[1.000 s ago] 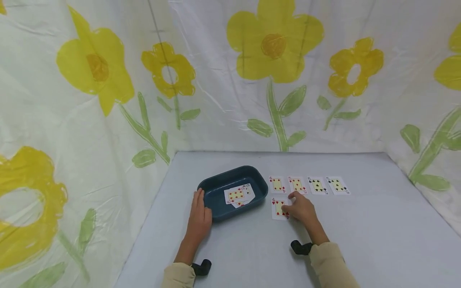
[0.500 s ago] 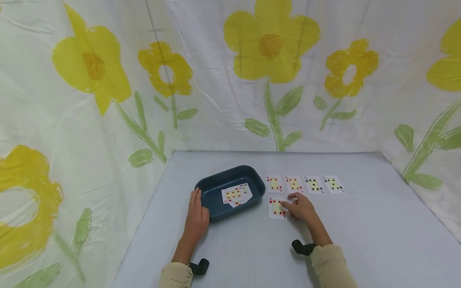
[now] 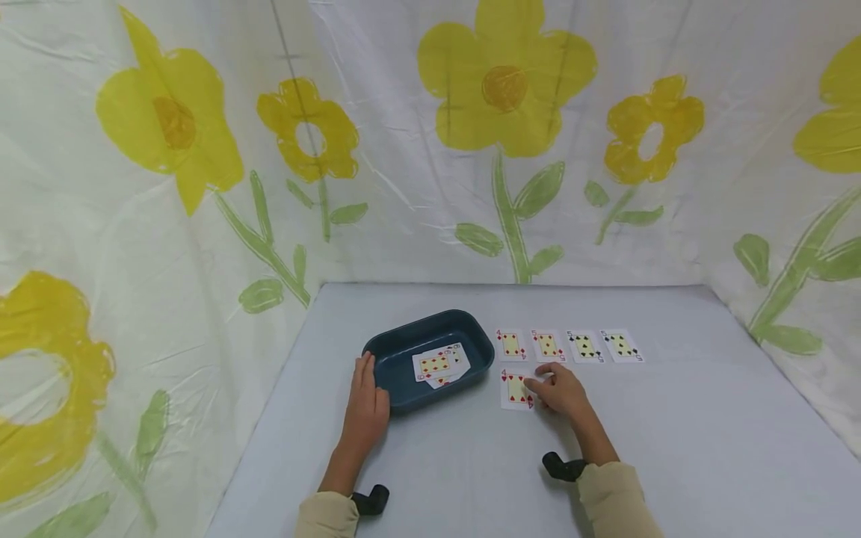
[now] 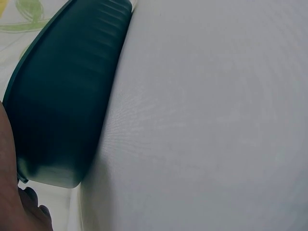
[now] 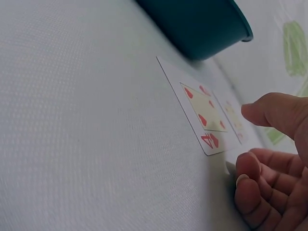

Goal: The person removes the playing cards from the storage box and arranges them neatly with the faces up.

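A white curtain (image 3: 397, 232) with yellow flowers hangs behind a pale table (image 3: 457, 478). On it sits a dark teal tray (image 3: 393, 377), with the left hand (image 3: 366, 409) against its left end, fingers extended along the rim. The right hand (image 3: 560, 388) has thumb and fingers parted, at the right edge of the four of hearts (image 3: 514, 388), right of the tray; contact is unclear. Beyond, four cards (image 3: 584, 347) lie in a row; overlapping cards (image 3: 433, 364) lie inside the tray.

left sleeve (image 3: 328, 514): beige | right sleeve (image 3: 615, 497): beige | left wrist device (image 3: 374, 501): black, angled | right wrist device (image 3: 562, 468): black, angled
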Tool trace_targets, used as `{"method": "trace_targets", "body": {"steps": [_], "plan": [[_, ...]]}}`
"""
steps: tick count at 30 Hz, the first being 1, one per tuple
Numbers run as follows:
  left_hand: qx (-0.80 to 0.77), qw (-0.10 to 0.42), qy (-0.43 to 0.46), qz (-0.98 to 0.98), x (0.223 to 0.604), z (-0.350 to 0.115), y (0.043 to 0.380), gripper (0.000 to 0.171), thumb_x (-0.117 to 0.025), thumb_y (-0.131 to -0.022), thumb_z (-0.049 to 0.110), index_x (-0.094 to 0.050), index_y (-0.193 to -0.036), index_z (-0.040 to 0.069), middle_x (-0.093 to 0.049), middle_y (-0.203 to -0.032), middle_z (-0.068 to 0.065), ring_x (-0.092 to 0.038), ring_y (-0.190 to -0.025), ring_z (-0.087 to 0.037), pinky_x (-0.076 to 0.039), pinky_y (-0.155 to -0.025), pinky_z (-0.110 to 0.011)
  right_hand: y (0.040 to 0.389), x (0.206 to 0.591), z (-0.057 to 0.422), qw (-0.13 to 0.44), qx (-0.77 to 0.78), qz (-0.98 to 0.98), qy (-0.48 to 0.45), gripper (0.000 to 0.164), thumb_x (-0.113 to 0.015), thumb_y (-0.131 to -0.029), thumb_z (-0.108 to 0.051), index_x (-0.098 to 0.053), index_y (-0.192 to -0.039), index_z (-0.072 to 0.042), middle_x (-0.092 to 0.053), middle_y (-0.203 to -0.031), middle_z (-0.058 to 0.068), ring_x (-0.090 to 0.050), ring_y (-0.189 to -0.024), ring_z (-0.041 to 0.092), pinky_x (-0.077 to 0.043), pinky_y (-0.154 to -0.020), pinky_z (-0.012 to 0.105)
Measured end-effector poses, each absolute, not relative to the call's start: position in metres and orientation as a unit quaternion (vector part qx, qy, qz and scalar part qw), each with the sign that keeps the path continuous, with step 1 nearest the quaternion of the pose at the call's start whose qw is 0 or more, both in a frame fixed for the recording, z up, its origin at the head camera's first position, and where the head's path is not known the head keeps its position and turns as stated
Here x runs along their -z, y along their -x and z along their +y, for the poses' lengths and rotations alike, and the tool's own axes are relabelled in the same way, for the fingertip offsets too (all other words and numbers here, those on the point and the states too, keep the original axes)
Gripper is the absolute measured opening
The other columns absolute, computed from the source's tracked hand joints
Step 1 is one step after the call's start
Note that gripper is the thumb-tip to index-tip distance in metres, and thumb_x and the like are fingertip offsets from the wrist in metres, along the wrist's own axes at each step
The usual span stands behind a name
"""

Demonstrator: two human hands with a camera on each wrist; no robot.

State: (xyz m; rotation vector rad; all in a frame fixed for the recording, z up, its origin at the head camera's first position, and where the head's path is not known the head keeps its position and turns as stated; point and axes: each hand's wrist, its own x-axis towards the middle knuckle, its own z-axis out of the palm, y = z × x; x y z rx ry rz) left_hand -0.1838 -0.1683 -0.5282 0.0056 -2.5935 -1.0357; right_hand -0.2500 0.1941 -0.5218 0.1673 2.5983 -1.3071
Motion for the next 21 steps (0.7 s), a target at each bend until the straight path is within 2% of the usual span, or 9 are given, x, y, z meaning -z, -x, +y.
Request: {"method": "trace_targets", "body": {"steps": [11,21], "plan": [[0.368,0.175,0.002,-0.913,0.529,-0.169,0.183,0.061,-0.041,-0.097,0.001,-0.023,-0.155,-0.006,-0.017,-0.164,-0.014,-0.011,-0.151,-0.035,-0.018,-0.118,-0.053,0.252,0.523,0.196,0.114,0.464,0.877,-0.057,0.043,-0.069,-0.093,-0.029,-0.058,-0.123,0.000,-0.059,-0.077,0.006,-0.055,-0.063,0.019,-0.046,-0.057,0.030],[0.374,0.185,0.008,-0.909,0.525,-0.168,0.181,0.060,-0.043,-0.096,-0.001,-0.025,-0.153,-0.008,-0.019,-0.163,-0.018,-0.014,-0.150,-0.040,-0.019,-0.116,-0.055,0.270,0.514,0.215,0.169,0.553,0.813,-0.064,0.039,-0.060,-0.100,-0.024,-0.056,-0.127,0.003,-0.063,-0.080,0.009,-0.059,-0.064,0.019,-0.051,-0.059,0.030]]}}
